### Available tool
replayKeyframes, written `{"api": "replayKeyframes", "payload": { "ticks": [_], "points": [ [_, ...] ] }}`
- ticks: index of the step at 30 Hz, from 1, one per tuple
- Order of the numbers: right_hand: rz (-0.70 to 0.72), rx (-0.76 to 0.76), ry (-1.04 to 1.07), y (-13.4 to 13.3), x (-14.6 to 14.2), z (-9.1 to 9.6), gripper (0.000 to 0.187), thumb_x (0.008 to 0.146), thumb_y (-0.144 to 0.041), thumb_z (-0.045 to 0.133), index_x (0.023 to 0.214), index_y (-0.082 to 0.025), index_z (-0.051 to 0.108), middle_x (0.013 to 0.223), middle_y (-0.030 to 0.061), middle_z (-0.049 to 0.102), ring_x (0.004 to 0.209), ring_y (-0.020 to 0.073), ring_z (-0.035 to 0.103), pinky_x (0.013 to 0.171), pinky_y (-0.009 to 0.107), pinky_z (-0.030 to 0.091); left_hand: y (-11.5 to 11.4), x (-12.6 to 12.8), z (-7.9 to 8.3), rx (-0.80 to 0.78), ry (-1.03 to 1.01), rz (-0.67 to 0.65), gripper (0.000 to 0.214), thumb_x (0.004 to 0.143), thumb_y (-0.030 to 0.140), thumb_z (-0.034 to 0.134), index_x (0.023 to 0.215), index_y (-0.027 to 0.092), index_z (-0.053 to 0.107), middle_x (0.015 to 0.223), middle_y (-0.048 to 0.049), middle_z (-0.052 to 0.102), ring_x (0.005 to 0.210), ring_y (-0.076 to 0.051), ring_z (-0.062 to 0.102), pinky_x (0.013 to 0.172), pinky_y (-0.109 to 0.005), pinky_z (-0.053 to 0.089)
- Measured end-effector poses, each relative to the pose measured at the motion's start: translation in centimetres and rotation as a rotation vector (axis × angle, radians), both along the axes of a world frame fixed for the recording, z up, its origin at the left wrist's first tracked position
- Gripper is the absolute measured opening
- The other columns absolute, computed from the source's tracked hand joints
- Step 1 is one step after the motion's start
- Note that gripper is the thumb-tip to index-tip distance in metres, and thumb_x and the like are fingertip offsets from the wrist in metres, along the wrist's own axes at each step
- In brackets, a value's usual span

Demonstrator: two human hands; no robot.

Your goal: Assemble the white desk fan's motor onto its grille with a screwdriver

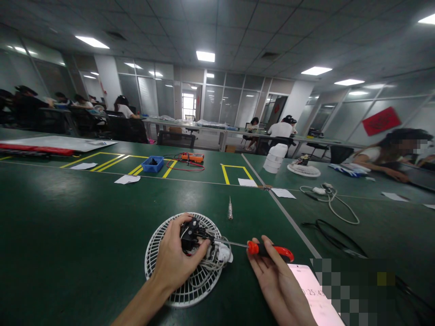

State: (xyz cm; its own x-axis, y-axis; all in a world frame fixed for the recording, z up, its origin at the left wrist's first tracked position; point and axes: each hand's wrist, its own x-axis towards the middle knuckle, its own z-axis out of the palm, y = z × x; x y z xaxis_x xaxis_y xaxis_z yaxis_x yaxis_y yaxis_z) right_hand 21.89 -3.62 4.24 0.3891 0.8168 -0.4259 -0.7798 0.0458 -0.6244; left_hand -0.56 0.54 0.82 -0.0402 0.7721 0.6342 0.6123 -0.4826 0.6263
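Observation:
A white round fan grille [185, 290] lies on the green table near me. On it sits a black motor unit [190, 233] with white wires. My left hand [176, 260] is closed around that motor unit. My right hand [272, 274] holds a red-handled screwdriver [270, 249] loosely across its fingers, with the metal shaft pointing left at the motor. A small clear-handled screwdriver [230, 209] lies on the table just beyond.
A white phone [314, 294] lies by my right wrist. Black and white cables [335, 208] trail on the right. Farther off are a blue bin [152, 164], an orange multimeter [192, 157], paper slips, another fan grille [303, 170]. People sit at distant tables.

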Motion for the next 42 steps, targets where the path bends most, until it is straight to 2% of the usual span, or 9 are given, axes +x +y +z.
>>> {"api": "replayKeyframes", "payload": {
  "ticks": [4,8,14,22,28,32,35,38,42],
  "points": [
    [0.003,-0.017,-0.016,0.0,0.1,-0.4,0.061,0.052,-0.013,0.095,0.107,-0.018,0.069,0.092,0.0021,0.074,0.081,0.0197,0.073,0.067,0.029,0.065,-0.1,-0.1,-0.1,-0.008,-0.004,0.002,0.056,0.082,0.043,0.072,0.128,0.026,0.045,0.127,-0.0090,0.061,0.121,-0.027,0.061,0.104,-0.052,0.053],
    [-0.044,0.032,0.030,0.2,0.3,-0.6,0.063,0.045,-0.002,0.093,0.102,-0.015,0.069,0.102,0.0041,0.074,0.091,0.0201,0.073,0.079,0.029,0.064,0.0,-0.1,-0.2,0.004,0.003,0.004,0.056,0.082,0.041,0.072,0.128,0.026,0.045,0.127,-0.0093,0.061,0.121,-0.028,0.061,0.103,-0.052,0.054],
    [0.014,0.007,0.001,0.1,-0.1,-1.1,0.050,0.059,-0.023,0.095,0.101,-0.019,0.069,0.090,0.0038,0.074,0.081,0.0203,0.074,0.066,0.028,0.064,0.0,-0.1,-0.2,0.012,0.022,0.020,0.062,0.082,0.044,0.072,0.133,0.023,0.043,0.127,-0.0109,0.062,0.117,-0.028,0.064,0.100,-0.051,0.056],
    [-0.058,0.043,0.018,0.1,-0.2,-0.3,0.053,0.049,-0.015,0.096,0.095,-0.014,0.071,0.100,0.0084,0.075,0.093,0.0228,0.073,0.078,0.030,0.065,0.0,-0.2,-0.6,-0.023,-0.011,0.013,0.070,0.083,0.050,0.072,0.139,0.024,0.038,0.130,-0.0123,0.061,0.118,-0.028,0.063,0.102,-0.055,0.055],
    [-0.047,0.007,-0.020,0.0,0.0,-0.4,0.060,0.048,-0.020,0.098,0.102,-0.016,0.071,0.095,0.0036,0.074,0.078,0.0189,0.072,0.064,0.027,0.065,0.0,-0.1,-0.7,-0.027,-0.032,0.003,0.073,0.082,0.048,0.073,0.141,0.025,0.036,0.132,-0.0118,0.060,0.121,-0.028,0.061,0.104,-0.056,0.053],
    [-0.075,0.044,0.007,0.0,0.2,-0.5,0.062,0.042,-0.011,0.098,0.098,-0.015,0.070,0.102,0.0050,0.075,0.090,0.0203,0.073,0.076,0.029,0.065,0.0,0.0,-0.7,-0.011,-0.012,0.009,0.071,0.082,0.046,0.073,0.140,0.025,0.038,0.131,-0.0114,0.060,0.120,-0.028,0.062,0.104,-0.056,0.054],
    [-0.044,0.067,0.010,0.0,0.1,-0.8,0.055,0.048,-0.016,0.098,0.095,-0.017,0.070,0.101,0.0048,0.075,0.093,0.0215,0.074,0.079,0.030,0.065,0.1,-0.1,-0.8,-0.007,-0.021,0.009,0.072,0.081,0.046,0.074,0.140,0.025,0.038,0.131,-0.0115,0.060,0.120,-0.028,0.062,0.104,-0.055,0.054],
    [-0.016,0.045,-0.020,0.1,0.0,-1.2,0.052,0.056,-0.024,0.097,0.100,-0.020,0.069,0.093,0.0022,0.075,0.083,0.0205,0.075,0.070,0.029,0.066,0.2,-0.1,-1.0,-0.012,-0.046,0.004,0.078,0.080,0.046,0.076,0.143,0.026,0.034,0.133,-0.0116,0.059,0.124,-0.028,0.060,0.106,-0.055,0.053],
    [-0.018,0.046,-0.041,0.1,0.1,-1.2,0.059,0.052,-0.015,0.096,0.104,-0.018,0.068,0.097,0.0023,0.075,0.086,0.0200,0.074,0.075,0.029,0.065,0.2,-0.1,-1.2,-0.022,-0.061,0.001,0.081,0.080,0.046,0.076,0.145,0.026,0.033,0.134,-0.0122,0.059,0.126,-0.029,0.059,0.107,-0.056,0.052]
  ]
}}
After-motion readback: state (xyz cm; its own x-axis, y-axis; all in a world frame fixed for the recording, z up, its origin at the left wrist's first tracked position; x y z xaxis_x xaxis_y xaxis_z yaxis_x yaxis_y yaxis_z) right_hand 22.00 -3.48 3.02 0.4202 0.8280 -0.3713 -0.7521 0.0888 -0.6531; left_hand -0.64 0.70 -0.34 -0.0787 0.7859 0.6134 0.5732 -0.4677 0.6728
